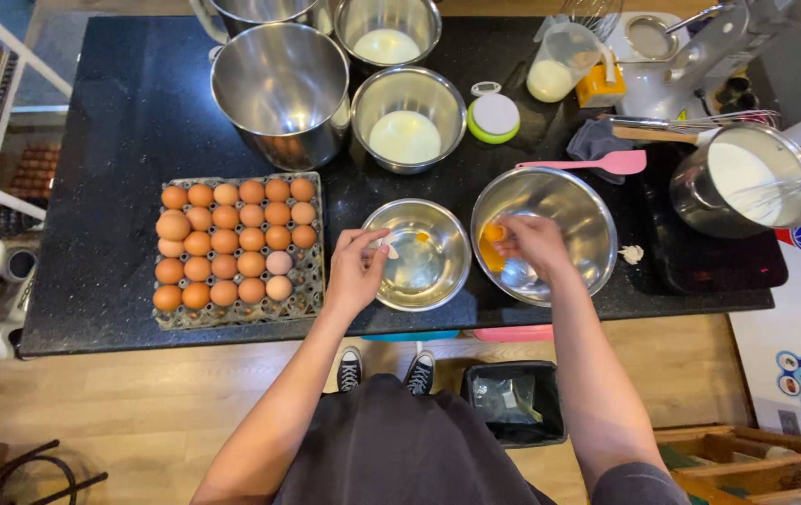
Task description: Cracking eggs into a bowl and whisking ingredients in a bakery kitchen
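My left hand holds a piece of white eggshell at the rim of a small steel bowl that has clear egg white and a bit of yolk in it. My right hand holds an eggshell half with orange yolk inside a larger steel bowl. A grey tray of brown eggs lies left of my left hand on the black counter.
Behind stand a big steel pot, two bowls of white liquid, a round green-rimmed lid, a pink spatula, a measuring jug and a pot of white batter with a whisk. A black bin sits on the floor.
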